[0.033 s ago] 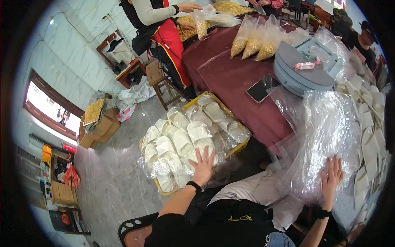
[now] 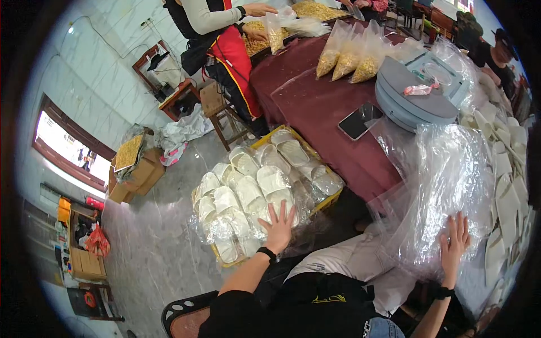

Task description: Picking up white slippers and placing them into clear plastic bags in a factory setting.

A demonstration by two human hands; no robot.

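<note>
My left hand lies with its fingers spread at the near edge of a yellow crate. The crate is heaped with white slippers, many of them in clear plastic wrapping. The hand seems to rest on that wrapping; the exact contact is hard to make out. On the right, my right hand is flat and open on a thick stack of clear plastic bags. Neither hand grips anything. Loose white slippers or soles lie piled to the right of the bags.
Beyond the bags, a grey-blue machine carries a small wrapped item. A phone lies on the dark red tablecloth. Bags of yellow pieces stand farther back. At the far left a person in a red apron holds a similar bag.
</note>
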